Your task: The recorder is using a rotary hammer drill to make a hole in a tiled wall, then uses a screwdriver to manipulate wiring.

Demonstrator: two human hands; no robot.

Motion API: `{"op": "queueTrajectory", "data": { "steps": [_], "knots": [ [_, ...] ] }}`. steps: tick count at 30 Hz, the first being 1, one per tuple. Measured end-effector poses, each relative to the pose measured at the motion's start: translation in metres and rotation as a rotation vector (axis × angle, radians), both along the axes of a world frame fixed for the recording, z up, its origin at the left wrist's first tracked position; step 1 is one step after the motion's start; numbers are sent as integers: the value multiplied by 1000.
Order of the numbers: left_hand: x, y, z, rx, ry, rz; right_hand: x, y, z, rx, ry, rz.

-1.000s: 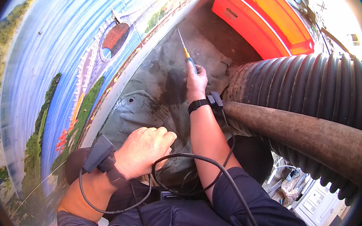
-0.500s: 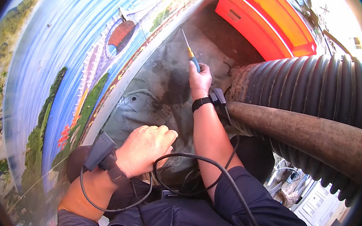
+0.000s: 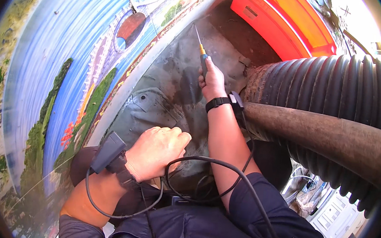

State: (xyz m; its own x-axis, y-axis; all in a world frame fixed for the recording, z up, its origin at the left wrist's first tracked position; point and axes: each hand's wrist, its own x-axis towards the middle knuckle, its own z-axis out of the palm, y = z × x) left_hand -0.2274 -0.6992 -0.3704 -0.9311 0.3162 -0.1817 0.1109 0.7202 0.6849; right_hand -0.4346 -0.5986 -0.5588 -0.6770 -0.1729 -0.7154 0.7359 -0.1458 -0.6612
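My right hand (image 3: 213,79) is closed round the blue-grey handle of a slim, screwdriver-like tool (image 3: 202,49) with a yellow collar and a thin, tapering metal shaft. The tool's tip points away from me, close to the bottom edge of the painted wall (image 3: 81,56); whether it touches cannot be told. Nearer to me, my left hand (image 3: 160,150) is curled with its back up, above a grey, stained sheet (image 3: 158,78). Its fingers are mostly hidden, and anything inside them does not show.
A thick black corrugated pipe (image 3: 318,84) and a brown pole (image 3: 315,129) lie at the right. Beyond them is a red-orange bin (image 3: 274,25). A black cable (image 3: 223,162) loops between my arms. A white plastic case (image 3: 332,217) sits lower right.
My right hand has turned slightly at the wrist, showing its fingers curled round the handle. The tool remains pointed at the wall's base. The whole view has shifted a little; my left hand stays curled.
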Motion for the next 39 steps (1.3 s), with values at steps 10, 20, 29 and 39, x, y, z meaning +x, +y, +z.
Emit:
{"op": "queueTrajectory", "data": {
  "steps": [10, 20, 29, 39],
  "knots": [
    [-3, 7, 10, 50, -55, -28, 60, 15, -77, 709, 267, -113],
    [2, 8, 12, 52, -44, -25, 78, 17, -45, 943, 393, -1],
    [7, 10, 16, 42, -50, -15, 103, 23, -43, 937, 495, 8],
    [13, 22, 25, 132, -38, -17, 140, 46, -30, 949, 470, 152]
  ]
}}
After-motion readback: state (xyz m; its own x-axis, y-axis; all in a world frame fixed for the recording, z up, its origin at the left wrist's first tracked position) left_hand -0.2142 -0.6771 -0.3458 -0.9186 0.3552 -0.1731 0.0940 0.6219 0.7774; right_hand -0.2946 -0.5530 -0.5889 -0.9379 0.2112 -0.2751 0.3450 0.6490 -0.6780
